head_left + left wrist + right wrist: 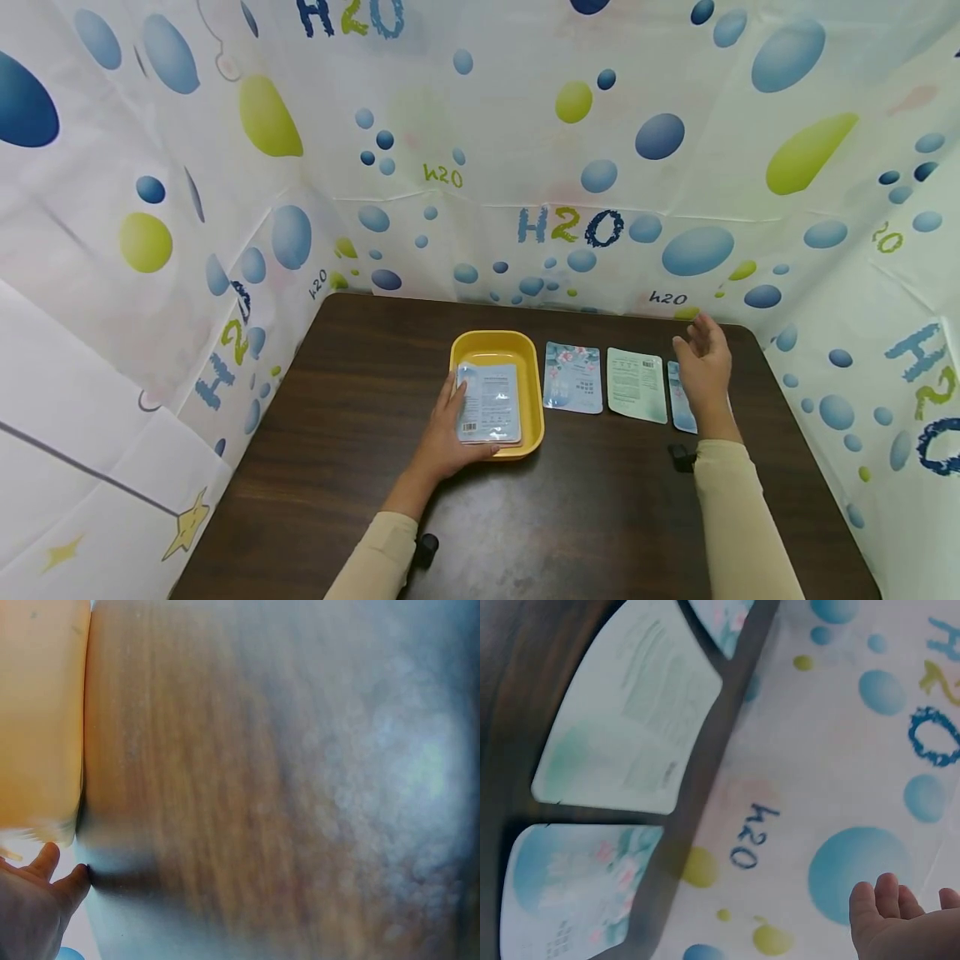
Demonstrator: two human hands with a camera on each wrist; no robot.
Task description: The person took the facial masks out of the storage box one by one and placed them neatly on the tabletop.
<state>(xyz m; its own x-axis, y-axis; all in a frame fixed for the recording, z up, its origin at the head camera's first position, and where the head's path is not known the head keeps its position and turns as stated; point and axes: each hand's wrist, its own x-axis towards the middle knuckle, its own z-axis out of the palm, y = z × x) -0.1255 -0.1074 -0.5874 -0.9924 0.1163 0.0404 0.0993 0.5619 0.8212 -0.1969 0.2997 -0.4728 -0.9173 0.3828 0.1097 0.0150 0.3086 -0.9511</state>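
My left hand [447,429] rests at the near left corner of a yellow plastic tray [532,417], its fingers along the left side and the thumb by the near rim. Inside the tray lie flat, pale blue sachets [489,404], the top one printed with text and a barcode. In the left wrist view, the hand's fingers [46,859] show beside the tray wall. My right hand [707,371] hovers with nothing in it over the rightmost blue sachet [681,404], hiding part of it. The right wrist view shows its fingers loosely bent.
Right of the tray, a blue floral sachet [572,377] and a pale green sachet [637,385] lie in a row with the rightmost one on the dark wooden table [360,400]. A white sheet [510,167] with blue and green dots hangs behind and around.
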